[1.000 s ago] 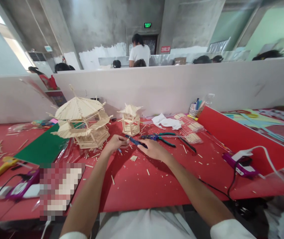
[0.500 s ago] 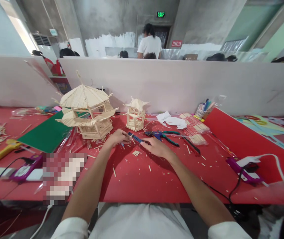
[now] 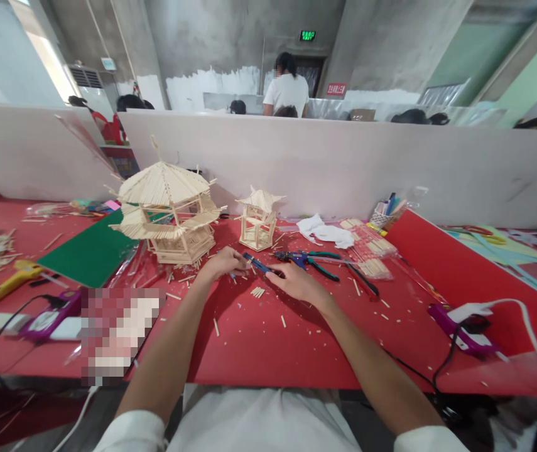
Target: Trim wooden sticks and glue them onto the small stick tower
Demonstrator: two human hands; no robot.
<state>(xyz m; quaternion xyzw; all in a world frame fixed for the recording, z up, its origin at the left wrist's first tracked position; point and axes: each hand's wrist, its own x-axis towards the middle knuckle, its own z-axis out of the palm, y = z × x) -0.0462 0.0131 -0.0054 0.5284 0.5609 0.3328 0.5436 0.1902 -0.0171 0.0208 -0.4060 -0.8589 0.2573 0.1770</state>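
Between my hands, just above the red tabletop, is a slim dark-blue tool [image 3: 257, 263]; its exact kind is too small to make out. My right hand [image 3: 295, 281] closes on its near end, fingers bent over it. At the far end my left hand [image 3: 225, 263] pinches its fingers together, with a small pale bit showing at the fingertips. A little pile of short wooden sticks [image 3: 257, 292] lies below the tool. Behind it stands a small pavilion of sticks [image 3: 257, 221], and left of that a larger stick pavilion [image 3: 169, 213].
Right of my hands lie teal-handled pliers [image 3: 322, 263], white tissue [image 3: 325, 232] and bagged sticks [image 3: 374, 251]. A red board [image 3: 466, 282] leans near a power strip [image 3: 463, 329]. On the left are a green board [image 3: 86, 251] and a yellow glue gun [image 3: 11, 281]. A white partition [image 3: 334, 163] stands behind.
My view has shifted slightly. Both hands stay at the blue tool in nearly the same place, with the right fingers a little more bent over it.
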